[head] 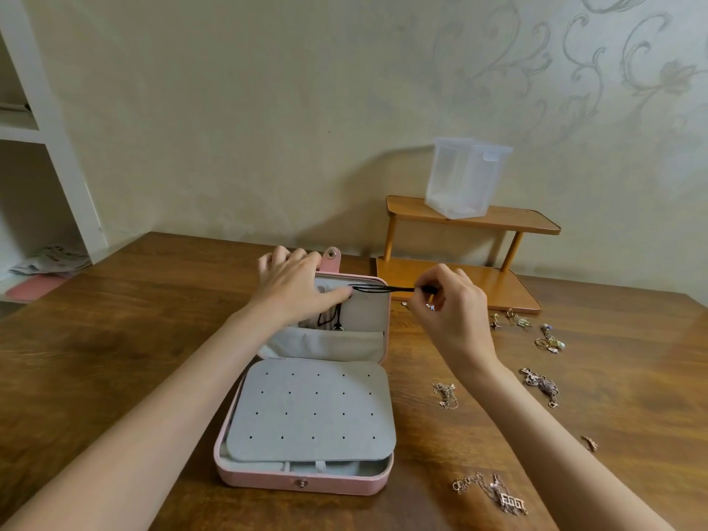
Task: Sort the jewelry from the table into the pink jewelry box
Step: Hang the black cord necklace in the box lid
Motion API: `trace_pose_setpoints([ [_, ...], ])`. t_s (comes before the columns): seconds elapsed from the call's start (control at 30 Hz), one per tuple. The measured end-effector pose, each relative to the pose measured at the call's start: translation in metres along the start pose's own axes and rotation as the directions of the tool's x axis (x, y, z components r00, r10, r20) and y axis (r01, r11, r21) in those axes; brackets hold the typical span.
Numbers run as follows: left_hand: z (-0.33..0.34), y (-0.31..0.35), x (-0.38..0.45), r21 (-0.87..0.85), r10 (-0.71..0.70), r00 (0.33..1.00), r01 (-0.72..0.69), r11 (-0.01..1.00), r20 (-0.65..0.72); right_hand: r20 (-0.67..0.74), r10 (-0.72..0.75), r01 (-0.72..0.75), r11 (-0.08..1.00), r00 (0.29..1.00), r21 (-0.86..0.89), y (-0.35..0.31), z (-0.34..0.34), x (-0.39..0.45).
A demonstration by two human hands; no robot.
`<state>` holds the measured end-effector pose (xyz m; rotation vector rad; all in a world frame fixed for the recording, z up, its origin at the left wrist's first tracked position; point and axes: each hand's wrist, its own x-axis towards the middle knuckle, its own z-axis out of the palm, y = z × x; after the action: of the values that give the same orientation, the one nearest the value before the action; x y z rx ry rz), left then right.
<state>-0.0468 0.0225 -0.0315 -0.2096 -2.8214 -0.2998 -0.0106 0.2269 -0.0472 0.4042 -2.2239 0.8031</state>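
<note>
Stretching a black cord necklace (383, 288) taut across the middle of the frame, a person is working over an open pink jewelry box (306, 377). The left hand (295, 285) is holding the raised lid, its thumb pressing one end of the cord against the grey lining, probably to anchor it at a hook there. The right hand (448, 300) is pinching the other end, fingers curled, likely keeping the cord straight so it does not tangle. More cord is dangling into the lid's pocket (325, 344). A grey perforated earring panel (312, 412) is lying over the base. At right and lower right of the frame, chains (446, 394) and rings (549, 341) are waiting on the wooden table (115, 339).
</note>
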Motion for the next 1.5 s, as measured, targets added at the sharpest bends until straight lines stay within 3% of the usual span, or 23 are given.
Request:
trace_pose_setpoints([
  [0.47, -0.006, 0.003, 0.0, -0.115, -0.012, 0.997, 0.021, 0.993, 0.079, -0.002, 0.077, -0.077, 0.997, 0.997, -0.018, 0.004, 0.0, 0.007],
  [0.6, -0.001, 0.007, 0.0, -0.089, -0.11, 0.99, 0.102, 0.991, -0.09, 0.036, -0.061, 0.065, 0.991, 0.997, -0.115, 0.005, 0.0, 0.001],
  [0.7, 0.004, 0.009, 0.001, -0.079, -0.168, 0.976, 0.158, 0.984, -0.14, 0.112, -0.191, 0.209, 0.962, 0.975, -0.175, 0.006, 0.0, -0.008],
  [0.83, 0.008, 0.009, 0.003, 0.02, -0.188, 0.969, 0.193, 0.981, -0.159, 0.294, -0.399, 0.466, 0.86, 0.868, -0.208, 0.007, 0.005, -0.027],
  [0.97, 0.011, 0.011, 0.003, 0.107, -0.159, 0.971, 0.18, 0.978, -0.178, 0.357, -0.468, 0.549, 0.818, 0.809, -0.17, 0.004, 0.012, -0.033],
  [1.03, 0.01, 0.011, 0.003, 0.107, -0.172, 0.972, 0.19, 0.976, -0.161, 0.328, -0.45, 0.515, 0.845, 0.831, -0.145, 0.002, 0.009, -0.028],
  [1.17, 0.008, 0.01, 0.002, 0.085, -0.188, 0.972, 0.202, 0.976, -0.142, 0.101, -0.313, 0.325, 0.934, 0.944, -0.147, -0.002, -0.008, -0.002],
  [1.3, 0.006, 0.014, 0.002, 0.048, -0.189, 0.974, 0.196, 0.979, -0.126, 0.005, -0.384, 0.379, 0.91, 0.923, -0.169, -0.017, -0.01, 0.016],
  [1.5, 0.008, 0.009, 0.003, 0.0, -0.17, 0.978, 0.171, 0.985, -0.124, 0.004, -0.517, 0.509, 0.842, 0.856, -0.178, -0.029, -0.009, 0.02],
])
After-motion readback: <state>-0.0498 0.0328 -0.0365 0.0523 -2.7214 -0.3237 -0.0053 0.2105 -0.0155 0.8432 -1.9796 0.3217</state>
